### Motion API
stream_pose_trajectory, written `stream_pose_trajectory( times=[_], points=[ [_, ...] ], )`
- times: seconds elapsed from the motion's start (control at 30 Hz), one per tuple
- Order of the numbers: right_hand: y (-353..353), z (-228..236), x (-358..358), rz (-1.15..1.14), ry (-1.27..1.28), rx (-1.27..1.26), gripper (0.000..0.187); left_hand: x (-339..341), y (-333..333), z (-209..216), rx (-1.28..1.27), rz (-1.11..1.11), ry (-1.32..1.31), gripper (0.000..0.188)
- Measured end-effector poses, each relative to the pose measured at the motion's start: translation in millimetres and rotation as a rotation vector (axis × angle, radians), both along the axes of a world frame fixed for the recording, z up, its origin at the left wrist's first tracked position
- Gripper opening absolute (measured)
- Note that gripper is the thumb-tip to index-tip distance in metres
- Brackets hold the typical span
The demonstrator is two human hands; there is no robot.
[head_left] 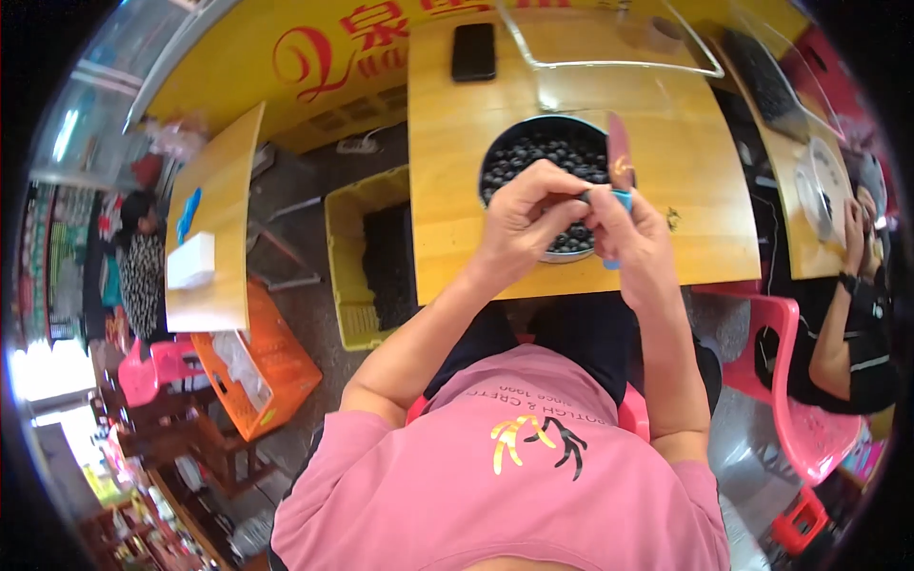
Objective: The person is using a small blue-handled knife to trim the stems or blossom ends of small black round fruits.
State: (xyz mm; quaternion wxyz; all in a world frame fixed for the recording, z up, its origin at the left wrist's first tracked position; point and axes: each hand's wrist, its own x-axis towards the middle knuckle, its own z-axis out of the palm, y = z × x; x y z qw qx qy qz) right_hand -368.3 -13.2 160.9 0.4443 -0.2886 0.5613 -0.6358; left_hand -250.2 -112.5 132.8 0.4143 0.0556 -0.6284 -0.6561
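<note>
My right hand is closed round the blue handle of a knife, its reddish blade pointing up and away from me. My left hand is closed in a pinch, its fingertips meeting those of the right hand. What it pinches is mostly hidden; only a dark speck shows between the fingers. Both hands are over the near part of a round bowl with a pale rim. Many small, dark, shiny round pieces fill the bowl, their kind too small to tell. It stands on a wooden table.
A black phone lies at the table's far left. Left of the table, a yellow crate holds dark contents, and an orange crate stands farther left. At right, another person's hand is beside a white bowl, near a pink chair.
</note>
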Motion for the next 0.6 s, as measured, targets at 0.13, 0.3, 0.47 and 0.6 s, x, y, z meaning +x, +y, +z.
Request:
stream_pose_trajectory(
  times=[0.13,0.3,0.47,0.6],
  points=[
    [1,-5,3,0.023,-0.143,-0.043,0.024,9,1,-5,-0.005,-0.051,-0.019,0.018],
    [2,-4,7,0.102,-0.088,-0.066,0.025,32,-6,4,-0.155,0.134,-0.051,0.019],
    [0,2,-6,0.003,0.124,-0.127,0.030,120,-34,19,-0.208,0.557,-0.278,0.017],
    [4,-5,-23,-0.023,0.148,-0.145,0.029,184,-69,-14,-0.268,0.813,-0.639,0.015]
  ],
)
